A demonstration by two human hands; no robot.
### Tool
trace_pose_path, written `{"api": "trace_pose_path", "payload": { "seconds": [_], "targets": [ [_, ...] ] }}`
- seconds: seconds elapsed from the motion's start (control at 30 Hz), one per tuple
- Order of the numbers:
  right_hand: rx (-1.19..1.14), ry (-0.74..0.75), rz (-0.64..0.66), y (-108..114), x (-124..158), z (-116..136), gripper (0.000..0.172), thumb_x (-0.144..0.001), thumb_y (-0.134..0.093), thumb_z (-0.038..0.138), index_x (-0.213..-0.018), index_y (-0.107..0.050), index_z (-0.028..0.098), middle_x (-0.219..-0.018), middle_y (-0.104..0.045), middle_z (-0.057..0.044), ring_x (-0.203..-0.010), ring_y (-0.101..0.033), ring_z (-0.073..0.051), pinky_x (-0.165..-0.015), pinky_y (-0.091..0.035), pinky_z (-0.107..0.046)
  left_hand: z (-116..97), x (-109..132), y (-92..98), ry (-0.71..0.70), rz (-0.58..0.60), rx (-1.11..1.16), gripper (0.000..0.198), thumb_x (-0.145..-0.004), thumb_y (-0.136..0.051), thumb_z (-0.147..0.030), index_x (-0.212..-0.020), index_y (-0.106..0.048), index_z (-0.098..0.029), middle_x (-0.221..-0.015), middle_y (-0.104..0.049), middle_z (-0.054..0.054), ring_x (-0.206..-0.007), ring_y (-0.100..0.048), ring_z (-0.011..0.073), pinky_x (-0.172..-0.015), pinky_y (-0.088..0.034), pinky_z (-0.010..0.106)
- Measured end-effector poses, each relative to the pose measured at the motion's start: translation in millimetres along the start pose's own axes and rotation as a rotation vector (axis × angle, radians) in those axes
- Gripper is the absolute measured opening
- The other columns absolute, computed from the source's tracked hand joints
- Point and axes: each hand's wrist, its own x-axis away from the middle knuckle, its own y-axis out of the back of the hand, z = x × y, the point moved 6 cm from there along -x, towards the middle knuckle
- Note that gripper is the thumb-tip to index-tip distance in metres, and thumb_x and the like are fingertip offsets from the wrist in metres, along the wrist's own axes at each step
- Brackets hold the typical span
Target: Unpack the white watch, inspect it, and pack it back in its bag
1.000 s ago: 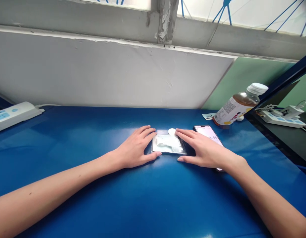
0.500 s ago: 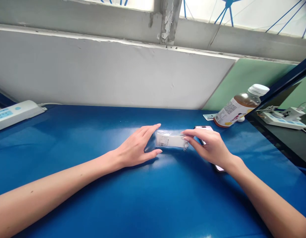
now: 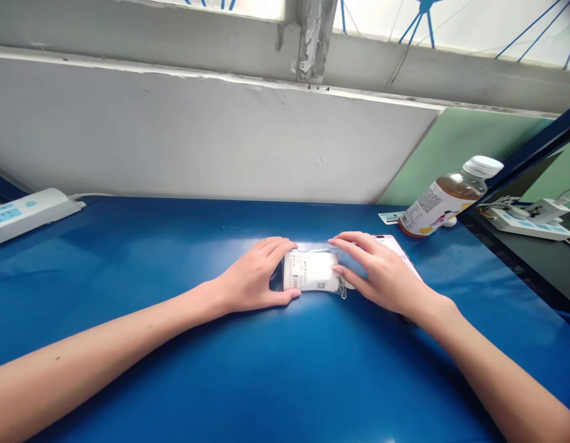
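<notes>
A small clear plastic pouch with a white printed label facing up lies on the blue table between my hands. My left hand rests flat at the pouch's left edge, fingers stretched over its top corner and thumb along its lower edge. My right hand touches the right edge with stretched fingers, the thumb at the pouch's right side. A little metal chain shows at the pouch's lower right corner.
A phone lies partly under my right hand. A tea bottle lies tilted at the back right beside a small card. White power strips sit at the far left and far right. A white wall panel stands behind.
The pouch was lifted by my right hand and turned over; it now lies label side up. Both hands are back at its edges.
</notes>
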Motion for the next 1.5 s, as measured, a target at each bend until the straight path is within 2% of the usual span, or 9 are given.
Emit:
{"api": "trace_pose_path", "payload": {
  "seconds": [0.07,0.17,0.4,0.63,1.2,1.37,1.5],
  "targets": [
    [-0.011,0.022,0.094,-3,1,-2,0.055,-0.095,-0.058,0.043,-0.14,-0.051,0.013,-0.139,-0.059,-0.019,-0.125,-0.057,-0.034,-0.099,-0.052,-0.05,1,-1,-1.1,0.024,0.021,-0.013,0.068,-0.079,-0.075,-0.042,-0.135,-0.049,-0.013,-0.133,-0.058,0.017,-0.129,-0.052,0.0341,-0.108,-0.046,0.048],
    [-0.074,0.016,0.211,-10,3,-5,0.068,-0.092,-0.06,0.052,-0.147,-0.043,0.017,-0.142,-0.057,-0.018,-0.129,-0.054,-0.035,-0.102,-0.051,-0.053,2,-1,-3.4,0.052,0.054,-0.033,0.068,-0.081,-0.073,-0.047,-0.135,-0.05,-0.013,-0.135,-0.058,0.019,-0.133,-0.049,0.0358,-0.11,-0.044,0.05],
    [-0.116,-0.04,0.249,-19,7,-8,0.079,-0.089,-0.061,0.058,-0.153,-0.035,0.02,-0.151,-0.049,-0.017,-0.138,-0.047,-0.037,-0.109,-0.046,-0.054,6,0,-7.6,0.082,0.107,-0.065,0.071,-0.084,-0.069,-0.053,-0.139,-0.049,-0.012,-0.14,-0.056,0.019,-0.138,-0.043,0.0376,-0.112,-0.042,0.053],
    [-0.09,-0.087,0.316,-24,8,-10,0.082,-0.089,-0.055,0.065,-0.152,-0.038,0.015,-0.154,-0.045,-0.019,-0.142,-0.042,-0.038,-0.11,-0.044,-0.056,7,0,-7.6,0.105,0.118,-0.116,0.073,-0.089,-0.061,-0.056,-0.141,-0.046,-0.008,-0.144,-0.052,0.021,-0.141,-0.038,0.0376,-0.114,-0.039,0.054],
    [-0.104,-0.082,0.293,-24,11,-15,0.078,-0.088,-0.059,0.064,-0.149,-0.043,0.018,-0.153,-0.046,-0.018,-0.139,-0.046,-0.038,-0.109,-0.045,-0.057,9,1,-4.6,0.146,0.059,-0.154,0.074,-0.08,-0.069,-0.06,-0.133,-0.054,-0.011,-0.139,-0.056,0.021,-0.139,-0.041,0.0412,-0.112,-0.04,0.057],
    [-0.065,-0.086,0.32,-24,8,-10,0.079,-0.091,-0.052,0.065,-0.148,-0.043,0.011,-0.153,-0.046,-0.021,-0.14,-0.045,-0.037,-0.111,-0.044,-0.056,9,1,-5.4,0.139,0.078,-0.111,0.075,-0.081,-0.068,-0.059,-0.135,-0.052,-0.009,-0.139,-0.055,0.022,-0.14,-0.04,0.0398,-0.113,-0.04,0.056],
    [-0.026,-0.116,0.317,-28,7,-4,0.073,-0.097,-0.044,0.06,-0.148,-0.043,0.007,-0.153,-0.046,-0.021,-0.143,-0.04,-0.037,-0.113,-0.042,-0.058,9,2,-6.2,0.134,0.082,-0.087,0.075,-0.082,-0.067,-0.06,-0.136,-0.051,-0.01,-0.145,-0.051,0.023,-0.143,-0.036,0.0411,-0.113,-0.038,0.059]
  ]
}}
